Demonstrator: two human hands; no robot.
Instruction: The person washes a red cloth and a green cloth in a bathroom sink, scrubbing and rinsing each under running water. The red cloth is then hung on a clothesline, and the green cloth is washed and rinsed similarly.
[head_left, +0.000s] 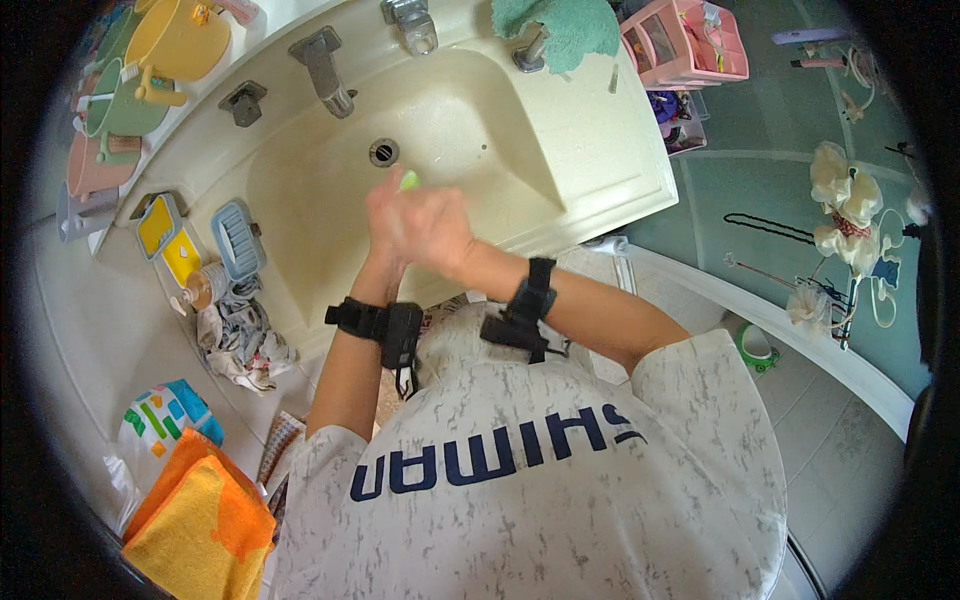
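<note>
My left hand (384, 214) and my right hand (437, 225) are pressed together over the basin of a cream sink (487, 112). A small light-green piece (409, 180), perhaps soap, pokes out between them, and both hands close around it. Motion blur hides the fingers of my right hand. Just beyond my hands is the round metal drain (384, 153). The faucet spout (331, 79) points into the basin, with no water seen running. Black straps with small devices circle both my wrists.
At left are a blue soap dish (238, 240), a yellow sponge (157, 227), a clear bottle (204, 287) and crumpled cloths (244, 330). Handled cups (180, 37) line the back ledge. A green cloth (574, 34) drapes over a fixture near a pink drawer box (686, 45). Orange towels (202, 525) lie lower left.
</note>
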